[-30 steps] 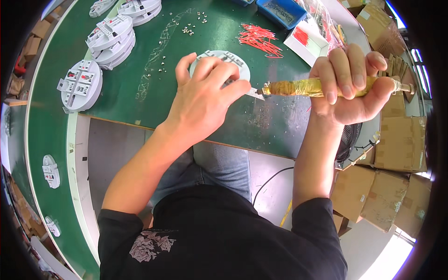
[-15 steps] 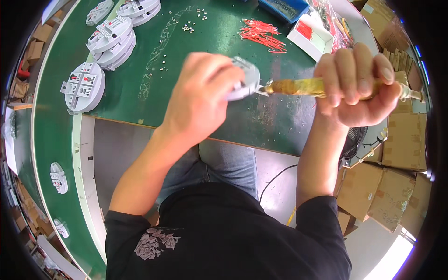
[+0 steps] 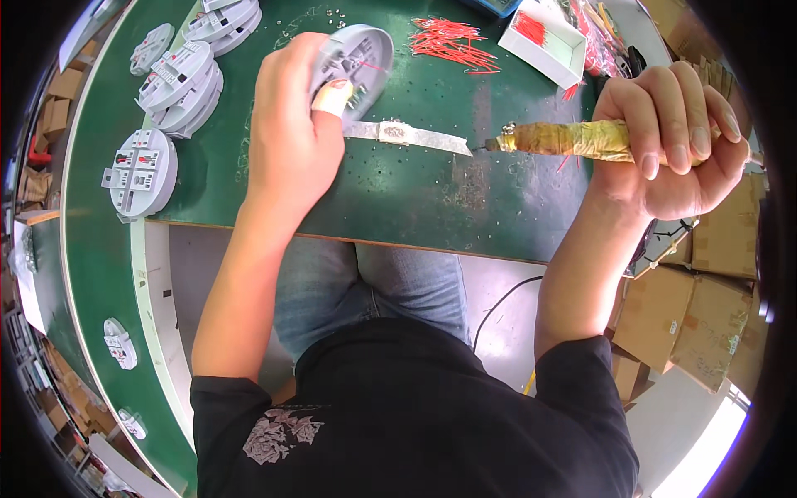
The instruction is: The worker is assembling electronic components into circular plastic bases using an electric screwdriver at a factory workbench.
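Note:
My left hand [image 3: 290, 124] grips a round grey plastic housing [image 3: 369, 70], raised and tilted so its inside shows, with a red wire and metal parts in it. Its thumb wears a pale yellow covering. My right hand [image 3: 668, 141] is wrapped round a screwdriver-like tool [image 3: 573, 139] bound in yellow tape, held level with its dark tip pointing left. Small shiny bits cling near that tip. Between the two hands, a flat pale strip [image 3: 440, 141] with a white block on it lies on the green table; the tool tip is just off its right end.
Grey housings [image 3: 178, 79] are stacked at the far left, with another single one [image 3: 145, 174] nearer. Red wires [image 3: 452, 43] lie in a pile at the back, beside a white box [image 3: 548, 50] of red pieces. A blue tray [image 3: 498, 7] and cardboard boxes [image 3: 656, 319] stand further right.
My left hand has moved left and away from me with the housing, uncovering the pale strip. The tool in my right hand has drawn back to the right, apart from the housing.

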### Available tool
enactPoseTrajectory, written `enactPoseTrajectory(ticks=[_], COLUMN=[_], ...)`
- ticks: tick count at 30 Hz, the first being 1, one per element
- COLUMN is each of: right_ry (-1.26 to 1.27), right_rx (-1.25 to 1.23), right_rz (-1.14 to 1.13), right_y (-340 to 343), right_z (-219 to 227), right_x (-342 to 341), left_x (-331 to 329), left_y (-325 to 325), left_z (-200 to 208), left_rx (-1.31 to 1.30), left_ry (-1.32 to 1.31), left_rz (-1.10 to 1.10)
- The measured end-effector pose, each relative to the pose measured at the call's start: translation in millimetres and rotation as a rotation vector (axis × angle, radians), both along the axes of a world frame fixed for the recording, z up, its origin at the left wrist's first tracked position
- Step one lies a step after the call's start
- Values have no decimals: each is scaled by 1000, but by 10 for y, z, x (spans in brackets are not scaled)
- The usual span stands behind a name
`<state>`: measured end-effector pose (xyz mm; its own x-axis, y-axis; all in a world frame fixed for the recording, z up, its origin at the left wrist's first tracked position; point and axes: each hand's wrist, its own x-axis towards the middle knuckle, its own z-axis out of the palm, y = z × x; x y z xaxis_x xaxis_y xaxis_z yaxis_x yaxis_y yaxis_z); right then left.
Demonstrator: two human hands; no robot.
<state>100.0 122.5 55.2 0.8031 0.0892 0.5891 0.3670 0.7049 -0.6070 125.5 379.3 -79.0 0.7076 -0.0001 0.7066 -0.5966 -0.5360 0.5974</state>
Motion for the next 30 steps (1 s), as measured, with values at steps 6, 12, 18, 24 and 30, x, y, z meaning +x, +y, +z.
enactPoseTrajectory(ticks=[6, 12, 18, 24, 30], right_ry=[47, 23, -56, -78, -115], right_rx=[-234, -262, 161, -237, -155], right_rz=[204, 230, 219, 125, 288], right_y=[108, 468, 442, 331, 244], right_z=[58, -36, -307, -162, -326], right_x=[12, -44, 29, 89, 263], left_x=[-245, -333, -309, -354, -255], left_y=[198, 486, 353, 61, -240], left_z=[9, 60, 70, 170, 154], left_rx=[474, 533, 504, -9, -228], left_ry=[-175, 10, 154, 183, 120], left_rz=[-125, -303, -408, -514, -543])
